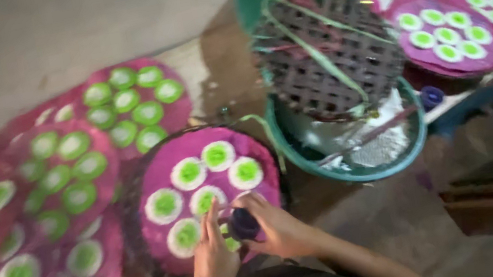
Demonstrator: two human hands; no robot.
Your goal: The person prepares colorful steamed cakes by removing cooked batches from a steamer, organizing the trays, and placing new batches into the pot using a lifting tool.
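My right hand is clamped on a dark cup, pressing a disc; left hand, fingers apart, steadies the pink tray.

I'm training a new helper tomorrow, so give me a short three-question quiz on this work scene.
1. True or false: the right hand holds a small dark cup.
2. The pink tray under both hands carries white-rimmed discs with centres of which colour? A) green B) orange C) blue
3. What lies tilted across the rim of the green basin?

Key: 1 true. 2 A. 3 A dark woven basket tray, with green strips over it. The left hand rests open beside the cup.
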